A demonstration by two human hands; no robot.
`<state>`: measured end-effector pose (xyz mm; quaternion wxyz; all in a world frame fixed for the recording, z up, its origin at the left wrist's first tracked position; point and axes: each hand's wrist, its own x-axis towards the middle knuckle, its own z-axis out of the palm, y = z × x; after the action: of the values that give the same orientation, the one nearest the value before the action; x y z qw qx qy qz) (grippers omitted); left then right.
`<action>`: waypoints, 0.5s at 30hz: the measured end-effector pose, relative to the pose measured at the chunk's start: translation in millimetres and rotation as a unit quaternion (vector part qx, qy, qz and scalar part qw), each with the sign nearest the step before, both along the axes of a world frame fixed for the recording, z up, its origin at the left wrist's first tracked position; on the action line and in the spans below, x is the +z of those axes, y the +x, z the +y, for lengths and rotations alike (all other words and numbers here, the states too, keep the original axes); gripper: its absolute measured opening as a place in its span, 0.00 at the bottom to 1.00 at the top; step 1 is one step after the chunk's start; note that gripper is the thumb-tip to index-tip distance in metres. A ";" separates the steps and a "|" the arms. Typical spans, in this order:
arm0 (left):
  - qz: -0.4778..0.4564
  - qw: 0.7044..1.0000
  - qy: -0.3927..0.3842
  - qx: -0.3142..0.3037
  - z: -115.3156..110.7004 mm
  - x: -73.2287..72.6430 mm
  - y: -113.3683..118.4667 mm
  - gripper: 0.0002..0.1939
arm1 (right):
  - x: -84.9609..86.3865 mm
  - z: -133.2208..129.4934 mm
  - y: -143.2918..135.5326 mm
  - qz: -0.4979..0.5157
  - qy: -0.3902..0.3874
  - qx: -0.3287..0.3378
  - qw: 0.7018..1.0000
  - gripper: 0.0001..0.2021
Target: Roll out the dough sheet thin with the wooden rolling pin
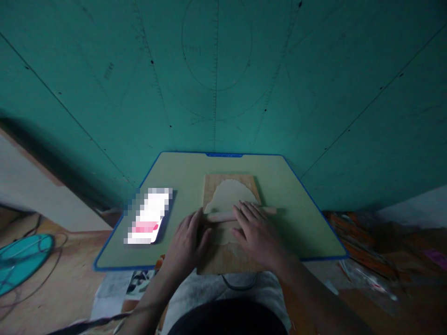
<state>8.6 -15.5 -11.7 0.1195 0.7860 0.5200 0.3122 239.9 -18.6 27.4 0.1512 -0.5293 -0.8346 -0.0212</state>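
A thin wooden rolling pin [220,217] lies crosswise over a flattened sheet of pale dough [232,193]. The dough has an uneven rounded edge and is spread on a rectangular wooden board [223,260]. My left hand [188,237] grips the pin's left end, its fingers bent over it and the thumb pointing inward. Across the pin's right half lie the fingers of my right hand [256,232], close together and pressing down, thumb apart on the near side. The pin's right tip sticks out past that hand. Both palms hide part of the board and dough.
Beneath the board is a pale folding table [293,186] with a blue rim. A phone [148,216] with a blurred bright screen stands at its left. A green wall [223,93] rises behind. A teal round object [26,260] and cables lie on the floor at left; wrapped items at right.
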 end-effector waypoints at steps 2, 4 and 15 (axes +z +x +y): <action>-0.020 1.000 -0.012 0.005 -1.0 -1.7 2.2 0.31 | 1.2 6.6 -5.6 -0.025 -0.008 0.002 1.000 0.26; -0.030 0.999 -0.017 0.008 -2.6 -3.0 2.3 0.32 | 3.3 20.6 -8.3 -0.041 -0.019 0.006 0.999 0.27; -0.008 1.000 -0.008 0.019 -7.2 -8.5 2.2 0.31 | 8.6 109.5 -11.6 -0.062 -0.046 0.004 0.997 0.25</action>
<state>10.8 -22.7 -20.2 0.1234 0.7724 0.5366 0.3165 228.3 90.9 36.0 0.0746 -0.5303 -0.8444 -0.0150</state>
